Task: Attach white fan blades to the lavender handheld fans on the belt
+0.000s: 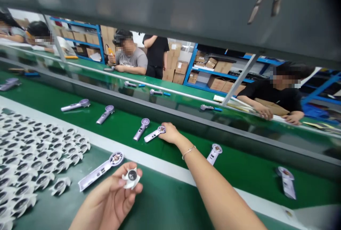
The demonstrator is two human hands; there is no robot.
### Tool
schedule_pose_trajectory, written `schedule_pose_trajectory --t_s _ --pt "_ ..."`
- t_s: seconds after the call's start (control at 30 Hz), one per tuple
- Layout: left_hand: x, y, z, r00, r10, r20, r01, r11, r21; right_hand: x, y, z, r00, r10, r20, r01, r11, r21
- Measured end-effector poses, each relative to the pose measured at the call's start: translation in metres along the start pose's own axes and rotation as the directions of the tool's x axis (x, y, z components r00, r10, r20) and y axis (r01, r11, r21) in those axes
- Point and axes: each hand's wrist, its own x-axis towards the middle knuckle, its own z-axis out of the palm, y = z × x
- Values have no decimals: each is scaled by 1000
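Observation:
My left hand (113,198) pinches a small white fan blade wheel (132,177) with a dark hub, palm turned up, over the green worktop. Stretched out across the belt, my right hand (169,132) has its fingers at the round head of a pale purple handheld fan housing (152,136); the fingertips are partly hidden behind that head. Just beyond my left hand, another fan housing (96,175) lies on the worktop, its round head facing up and showing a copper-coloured centre. Rows of white blade wheels (42,164) cover the worktop at left.
More fan housings (141,129) lie spaced along the green belt (183,155). A grey divider (186,116) runs behind it, with a second line beyond. Several people sit or stand across the line. A grey overhead panel (160,6) spans the top. Blue shelves (207,72) hold cartons.

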Motion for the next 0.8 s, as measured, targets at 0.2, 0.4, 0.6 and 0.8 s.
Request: schedule_pose_trajectory --t_s 0.2,0.4,0.6,0.8 --pt "2 6 -9 986 155 58 -159 985 68 -49 4 -7 987 -159 23 158 986 55" --pt "1 0 -21 899 271 344 -371 888 272 -162 -18 -32 967 -255 5 245 932 267" --pt "-5 -7 -22 806 276 524 -524 745 413 -200 -33 -34 945 -326 36 278 854 439" --pt "-6 -2 -22 770 224 598 -553 702 449 -200 -38 -36 906 -414 82 337 827 449"
